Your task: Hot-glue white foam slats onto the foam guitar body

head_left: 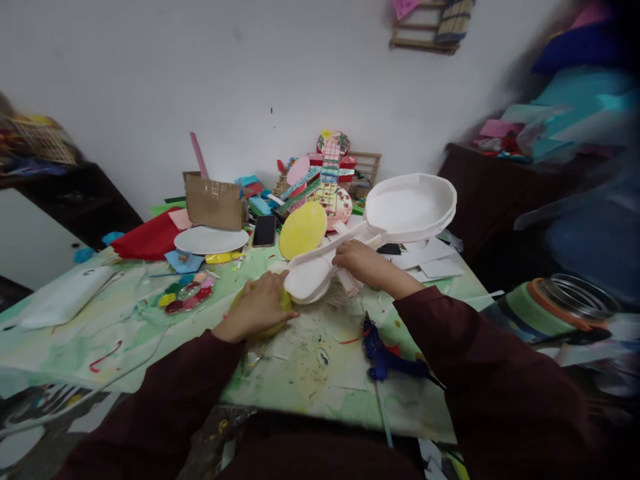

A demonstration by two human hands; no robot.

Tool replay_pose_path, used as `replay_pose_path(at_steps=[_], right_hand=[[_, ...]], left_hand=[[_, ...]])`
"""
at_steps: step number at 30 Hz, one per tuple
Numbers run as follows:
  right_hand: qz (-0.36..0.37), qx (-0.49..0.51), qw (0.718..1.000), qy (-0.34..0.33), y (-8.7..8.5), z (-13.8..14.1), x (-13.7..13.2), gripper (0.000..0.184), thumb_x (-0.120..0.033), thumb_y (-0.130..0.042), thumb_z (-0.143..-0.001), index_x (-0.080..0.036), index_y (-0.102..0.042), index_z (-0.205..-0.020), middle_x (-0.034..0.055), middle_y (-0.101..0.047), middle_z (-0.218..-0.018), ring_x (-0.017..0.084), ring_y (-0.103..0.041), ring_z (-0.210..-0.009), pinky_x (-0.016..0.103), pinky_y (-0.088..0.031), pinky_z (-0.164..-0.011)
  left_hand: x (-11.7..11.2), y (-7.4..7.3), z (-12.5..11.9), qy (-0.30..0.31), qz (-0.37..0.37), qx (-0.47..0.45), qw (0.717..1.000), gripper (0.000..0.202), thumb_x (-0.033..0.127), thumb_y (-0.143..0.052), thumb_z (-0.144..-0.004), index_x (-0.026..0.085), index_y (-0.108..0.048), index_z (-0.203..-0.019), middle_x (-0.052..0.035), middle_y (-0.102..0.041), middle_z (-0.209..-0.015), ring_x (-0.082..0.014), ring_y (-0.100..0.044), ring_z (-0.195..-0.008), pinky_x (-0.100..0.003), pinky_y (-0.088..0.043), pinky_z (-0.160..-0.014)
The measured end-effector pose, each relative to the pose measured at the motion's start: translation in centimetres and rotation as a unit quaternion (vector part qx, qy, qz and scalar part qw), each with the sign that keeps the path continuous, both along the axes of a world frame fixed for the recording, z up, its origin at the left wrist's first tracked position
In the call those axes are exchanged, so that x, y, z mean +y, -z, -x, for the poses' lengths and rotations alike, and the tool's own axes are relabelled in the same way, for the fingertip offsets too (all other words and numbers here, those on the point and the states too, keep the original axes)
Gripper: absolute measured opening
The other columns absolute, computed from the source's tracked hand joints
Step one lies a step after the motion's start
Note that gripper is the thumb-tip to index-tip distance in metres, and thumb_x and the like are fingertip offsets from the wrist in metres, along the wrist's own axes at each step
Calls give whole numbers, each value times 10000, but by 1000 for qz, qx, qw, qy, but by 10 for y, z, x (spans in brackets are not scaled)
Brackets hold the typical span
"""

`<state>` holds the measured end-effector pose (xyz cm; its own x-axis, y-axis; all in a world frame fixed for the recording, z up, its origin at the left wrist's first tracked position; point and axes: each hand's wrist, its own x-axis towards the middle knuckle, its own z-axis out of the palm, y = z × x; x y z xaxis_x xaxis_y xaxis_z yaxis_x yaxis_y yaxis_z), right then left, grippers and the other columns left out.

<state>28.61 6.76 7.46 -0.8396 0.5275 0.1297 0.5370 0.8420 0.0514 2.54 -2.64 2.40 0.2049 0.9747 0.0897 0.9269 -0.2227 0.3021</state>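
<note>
over the green-stained table (345, 393), your right hand (357, 263) pinches the white guitar shape (370, 233) by its neck; your left hand (263, 303) covers a yellow disc (270, 329), grip unclear. behind stands a pale wall (200, 67).

The white guitar-shaped model (370, 232) extends diagonally over the table (410, 407) as I view it, its walled, open oval end farthest right, its straight neck crossed by a strip, its small rounded end beside a partly hidden yellow piece (285, 301).
</note>
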Motion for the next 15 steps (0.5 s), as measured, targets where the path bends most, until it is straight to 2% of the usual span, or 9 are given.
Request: replay_pose_path(at_steps=[3,9,12,15], right_hand=[[25,14,1000,-3,2,-4,5,202,-113,-484,-854,-127,-684,-878,105,-625,-918,201,-509,-913,324,-332,-842],[72,52,996,-19,5,-9,10,266,-86,-435,-859,-127,-689,-925,109,-635,-906,178,-530,-859,288,-374,-804],[63,56,996,-29,7,-15,15,259,-76,-442,-850,-128,-690,-903,109,-643,-903,182,-546,-874,294,-388,-811],[28,61,998,-5,3,-33,22,253,-68,-456,-834,-117,-695,-900,123,-655,-910,195,-554,-885,318,-398,-832]], left_hand=[[-8,1,1,-8,-3,41,999,850,400,-646,-669,199,-309,-1423,-191,-475,-1364,-370,-425,-1256,-496,-333,-995],[1,-1,12,12,-38,-2,999,875,357,-621,-641,123,-306,-1423,-200,-486,-1345,-343,-470,-1221,-433,-364,-1012],[1,-3,15,10,-33,5,999,840,352,-603,-644,100,-337,-1400,-200,-478,-1357,-337,-458,-1236,-426,-359,-1021],[-1,-1,17,-23,-16,47,999,740,305,-571,-651,83,-414,-1339,-207,-508,-1313,-347,-457,-1227,-451,-358,-1006]])
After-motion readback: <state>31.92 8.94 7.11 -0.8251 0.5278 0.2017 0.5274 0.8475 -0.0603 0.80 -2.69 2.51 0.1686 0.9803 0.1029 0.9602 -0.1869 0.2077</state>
